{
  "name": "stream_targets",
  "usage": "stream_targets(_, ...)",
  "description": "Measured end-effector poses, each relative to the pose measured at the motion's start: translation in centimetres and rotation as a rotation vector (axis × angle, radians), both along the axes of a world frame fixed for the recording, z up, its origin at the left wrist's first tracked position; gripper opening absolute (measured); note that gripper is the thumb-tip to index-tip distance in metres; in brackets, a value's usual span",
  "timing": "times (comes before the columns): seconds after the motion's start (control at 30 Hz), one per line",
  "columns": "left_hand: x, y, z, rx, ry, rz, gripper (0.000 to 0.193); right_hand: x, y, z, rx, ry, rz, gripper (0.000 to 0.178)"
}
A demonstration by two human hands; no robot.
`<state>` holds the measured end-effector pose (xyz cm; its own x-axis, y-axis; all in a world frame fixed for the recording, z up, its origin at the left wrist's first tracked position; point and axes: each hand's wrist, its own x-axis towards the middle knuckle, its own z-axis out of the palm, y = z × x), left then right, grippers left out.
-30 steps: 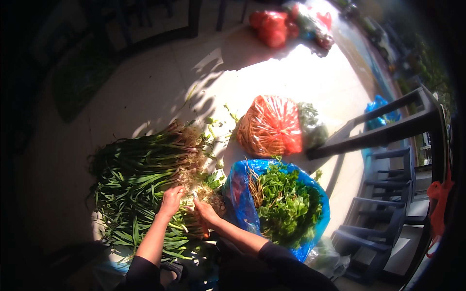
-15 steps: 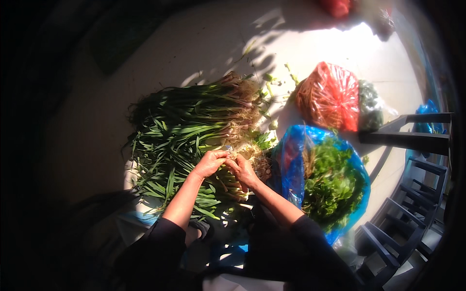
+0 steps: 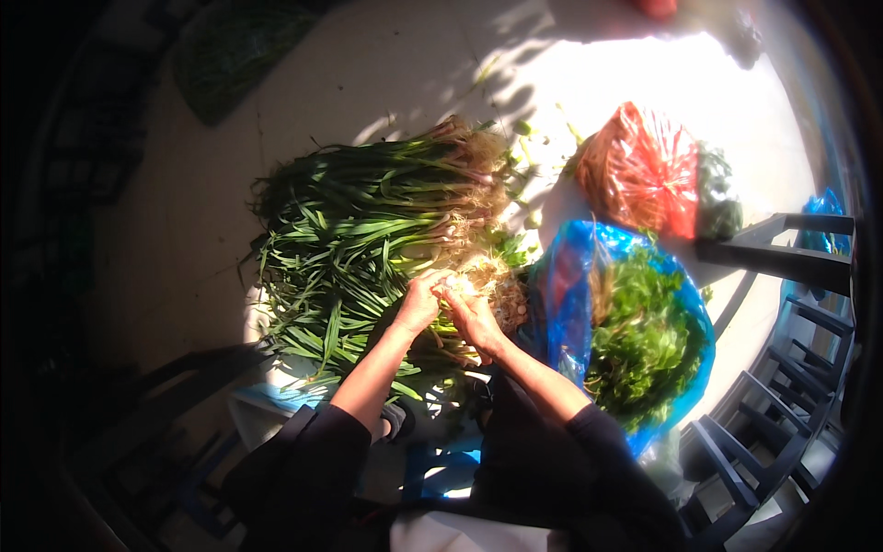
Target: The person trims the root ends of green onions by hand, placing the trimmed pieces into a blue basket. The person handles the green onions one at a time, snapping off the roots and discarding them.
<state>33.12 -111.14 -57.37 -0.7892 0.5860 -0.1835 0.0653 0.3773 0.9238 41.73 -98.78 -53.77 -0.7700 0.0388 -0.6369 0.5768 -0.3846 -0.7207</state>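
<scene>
A thick heap of long green stalks with pale, rooty bulb ends [image 3: 368, 207], like green garlic, lies in front of me. Its leaves point left and its roots right. Over the near root ends, my left hand [image 3: 423, 302] and my right hand [image 3: 475, 322] meet, fingertips pinched together. Something small and pale shows between them, too bright and small to name. Directly to the right of my hands, an open blue plastic bag [image 3: 565, 304] holds leafy green herbs [image 3: 644, 336].
A knotted red plastic bag [image 3: 644, 175] and a dark green bundle [image 3: 718, 193] stand beyond the blue bag. Dark slatted chairs or stools [image 3: 782, 396] line the right side. Far left lies a dark green bag [image 3: 235, 60]. Trimmings lie on the sunlit floor.
The whole view has shifted slightly, with the heap and bags appearing a little further right and higher. My hands remain together at the root ends, fingers still pinched.
</scene>
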Motion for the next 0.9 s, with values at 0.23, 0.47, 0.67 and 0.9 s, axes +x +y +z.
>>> stream_targets(0.23, -2.2, 0.4, -6.1, -0.442, 0.193, 0.402, 0.020, 0.8, 1.8, -2.2, -0.199, -0.246, -0.210, 0.070)
stream_targets(0.47, -4.4, 0.3, -6.3, -0.639, 0.466, 0.149, 0.023, 0.4, 1.4, -1.6, -0.047, -0.137, -0.172, 0.053)
stream_targets(0.67, -2.1, -2.2, -0.3, -0.043, -0.254, 0.154, 0.026, 0.6, 0.5, -4.4, -0.054, -0.095, -0.082, 0.051)
stream_targets(0.9, -1.8, -3.3, 1.3, 0.129, -0.514, -0.039, 0.024, -2.3, 1.0, -3.5, 0.114, 0.055, 0.328, 0.045)
